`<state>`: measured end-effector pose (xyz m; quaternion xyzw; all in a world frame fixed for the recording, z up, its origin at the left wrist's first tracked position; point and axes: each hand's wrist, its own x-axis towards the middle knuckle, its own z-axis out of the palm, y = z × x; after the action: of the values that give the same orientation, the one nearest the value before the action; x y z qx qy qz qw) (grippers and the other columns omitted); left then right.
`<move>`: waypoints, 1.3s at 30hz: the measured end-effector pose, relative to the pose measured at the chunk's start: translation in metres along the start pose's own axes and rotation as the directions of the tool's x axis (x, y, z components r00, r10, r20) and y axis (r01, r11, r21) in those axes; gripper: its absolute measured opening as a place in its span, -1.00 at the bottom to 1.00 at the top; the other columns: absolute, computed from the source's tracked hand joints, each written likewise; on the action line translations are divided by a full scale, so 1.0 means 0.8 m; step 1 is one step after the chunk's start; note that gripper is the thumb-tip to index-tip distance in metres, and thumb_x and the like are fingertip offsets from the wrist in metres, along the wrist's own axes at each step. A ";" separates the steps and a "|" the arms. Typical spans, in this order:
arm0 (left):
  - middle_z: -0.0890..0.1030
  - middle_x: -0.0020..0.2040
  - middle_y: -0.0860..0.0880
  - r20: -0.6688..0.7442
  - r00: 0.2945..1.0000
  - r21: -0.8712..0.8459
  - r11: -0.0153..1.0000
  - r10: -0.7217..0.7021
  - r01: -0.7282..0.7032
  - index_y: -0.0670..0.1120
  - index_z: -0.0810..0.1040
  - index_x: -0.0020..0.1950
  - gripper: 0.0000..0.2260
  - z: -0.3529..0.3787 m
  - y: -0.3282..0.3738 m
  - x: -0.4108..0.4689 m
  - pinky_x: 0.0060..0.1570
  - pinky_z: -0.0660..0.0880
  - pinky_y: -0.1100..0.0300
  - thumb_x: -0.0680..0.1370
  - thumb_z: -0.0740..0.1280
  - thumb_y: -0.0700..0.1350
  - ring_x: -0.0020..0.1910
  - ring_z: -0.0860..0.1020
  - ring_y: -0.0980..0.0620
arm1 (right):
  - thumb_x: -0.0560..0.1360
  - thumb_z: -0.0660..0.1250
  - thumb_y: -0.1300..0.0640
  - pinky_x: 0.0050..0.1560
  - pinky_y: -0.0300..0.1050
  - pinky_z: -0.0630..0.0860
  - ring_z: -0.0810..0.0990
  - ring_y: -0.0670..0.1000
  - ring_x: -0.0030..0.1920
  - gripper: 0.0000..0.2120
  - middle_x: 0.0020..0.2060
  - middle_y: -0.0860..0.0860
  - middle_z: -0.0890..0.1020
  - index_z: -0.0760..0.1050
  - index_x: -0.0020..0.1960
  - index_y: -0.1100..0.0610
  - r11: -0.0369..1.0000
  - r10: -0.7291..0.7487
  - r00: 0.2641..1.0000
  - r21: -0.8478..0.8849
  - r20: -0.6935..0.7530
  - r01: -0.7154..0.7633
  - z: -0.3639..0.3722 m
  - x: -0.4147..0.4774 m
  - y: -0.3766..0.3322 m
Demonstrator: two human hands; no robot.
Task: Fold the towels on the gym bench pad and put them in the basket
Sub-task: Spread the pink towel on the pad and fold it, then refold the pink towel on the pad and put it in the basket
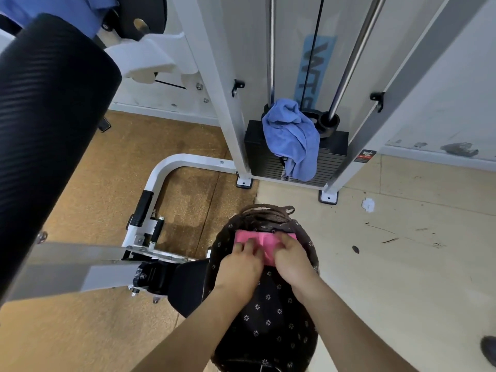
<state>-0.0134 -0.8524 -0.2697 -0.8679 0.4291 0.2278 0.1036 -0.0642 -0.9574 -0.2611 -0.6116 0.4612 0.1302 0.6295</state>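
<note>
Left hand (243, 264) and right hand (291, 260), fingers bent, both press one folded pink towel (264, 241) into one dark flower-print fabric basket (268, 312) with braided handles. One crumpled blue towel (291, 138) drapes over the black weight stack (257, 149) beyond.

A black foam roller (51, 124) fills the upper left. The weight stack (295, 154) stands at upper centre, and a paper scrap (368, 204) lies on the floor (402, 264) at right.

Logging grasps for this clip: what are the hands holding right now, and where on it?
Both hands are on a folded pink towel over the dark floral basket: left hand on its left half, right hand on its right half, fingers on top.
</note>
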 end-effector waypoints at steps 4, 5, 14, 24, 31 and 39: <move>0.26 0.46 -0.21 0.026 1.000 -0.021 1.000 -0.011 0.011 -0.15 0.25 0.44 -0.52 0.005 -0.002 0.017 0.10 0.49 0.01 0.54 0.28 -0.23 0.35 0.34 -0.21 | 0.52 0.20 0.34 0.04 -0.04 0.58 0.59 0.04 0.10 -0.67 0.11 0.08 0.60 0.49 0.22 0.09 0.855 0.184 0.982 0.500 -0.044 -0.138 -0.003 -0.007 0.008; 0.24 0.48 -0.22 0.038 0.999 -0.030 1.000 0.003 -0.002 -0.15 0.25 0.44 -0.52 0.004 -0.001 0.019 0.11 0.49 0.00 0.54 0.29 -0.23 0.37 0.32 -0.22 | 0.51 0.19 0.38 -0.04 -0.05 0.59 0.59 0.05 0.09 -0.65 0.12 0.12 0.60 0.48 0.24 0.15 0.771 0.233 0.972 0.613 -0.016 -0.175 -0.004 -0.010 0.009; 0.07 0.57 -0.18 0.161 0.984 -0.133 0.987 -0.071 0.094 -0.09 0.15 0.53 -0.46 0.010 -0.004 0.016 0.34 0.34 0.01 0.57 0.25 -0.20 0.50 0.14 -0.23 | 0.54 0.08 0.39 0.05 0.17 0.54 0.52 0.12 0.11 -0.69 0.08 0.19 0.53 0.45 0.22 0.27 0.489 0.389 0.920 0.836 0.046 -0.248 -0.001 -0.014 -0.004; 0.36 0.34 -0.11 -0.001 1.000 -0.189 0.982 -0.001 0.000 -0.11 0.39 0.39 -0.59 -0.012 -0.010 0.004 0.13 0.50 0.10 0.54 0.29 -0.16 0.31 0.36 -0.08 | 0.50 0.19 0.38 0.13 0.11 0.55 0.60 0.08 0.05 -0.71 -0.02 0.11 0.62 0.53 0.13 0.14 0.525 0.255 0.965 0.828 0.068 -0.197 -0.012 -0.046 -0.014; 0.39 0.38 0.00 -0.085 0.996 -0.474 0.881 -0.035 -0.010 0.00 0.37 0.46 -0.56 -0.018 -0.012 -0.024 0.28 0.40 0.17 0.57 0.22 -0.19 0.31 0.42 -0.01 | 0.58 0.21 0.24 -0.02 0.05 0.62 0.67 0.12 0.07 -0.71 0.07 0.12 0.64 0.46 0.29 0.13 0.476 0.217 0.973 0.862 0.079 -0.176 -0.021 -0.077 -0.022; 0.64 -0.06 0.18 -0.226 0.947 -0.842 0.535 -0.226 -0.073 0.05 0.63 0.09 -0.79 -0.143 -0.019 -0.092 -0.08 0.47 0.32 0.60 0.25 -0.17 -0.14 0.55 0.23 | 0.58 0.20 0.23 0.05 -0.07 0.53 0.66 0.05 0.07 -0.73 0.10 0.08 0.68 0.55 0.22 0.10 0.778 -0.085 0.991 0.614 -0.105 0.132 -0.112 -0.196 -0.086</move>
<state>-0.0051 -0.8345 -0.1341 -0.8524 0.2381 0.2625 -0.3844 -0.1370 -0.9891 -0.0849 -0.4008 0.4643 -0.0867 0.7850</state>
